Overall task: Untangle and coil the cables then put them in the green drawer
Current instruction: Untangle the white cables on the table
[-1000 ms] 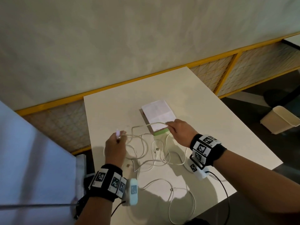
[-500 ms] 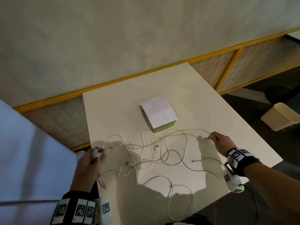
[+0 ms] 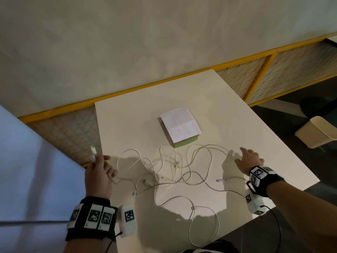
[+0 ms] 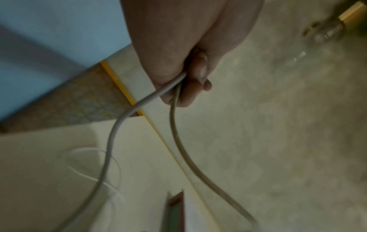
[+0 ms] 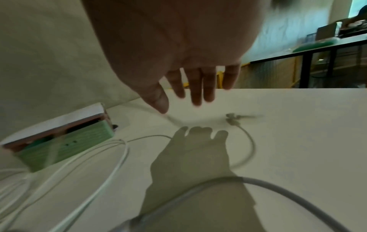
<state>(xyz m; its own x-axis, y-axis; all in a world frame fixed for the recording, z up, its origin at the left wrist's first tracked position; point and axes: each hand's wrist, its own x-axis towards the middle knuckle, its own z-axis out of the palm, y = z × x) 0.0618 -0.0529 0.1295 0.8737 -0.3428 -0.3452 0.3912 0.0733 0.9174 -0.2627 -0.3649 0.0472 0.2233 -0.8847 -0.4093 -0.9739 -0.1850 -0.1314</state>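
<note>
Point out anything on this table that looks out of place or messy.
The white cables sprawl in crossed loops over the table, one loop hanging past the near edge. The left hand grips cable; the right hand hovers open. The green drawer appears closed.

A white surface (image 3: 228, 114) carries everything. A small green drawer box (image 3: 184, 142) sits mid-surface, paper (image 3: 179, 126) on top. Tangled white cables (image 3: 182, 172) sprawl just before it.

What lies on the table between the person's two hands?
In the head view, tangled white cables sprawl over the table between the left hand, which grips two strands, and the open right hand.
</note>
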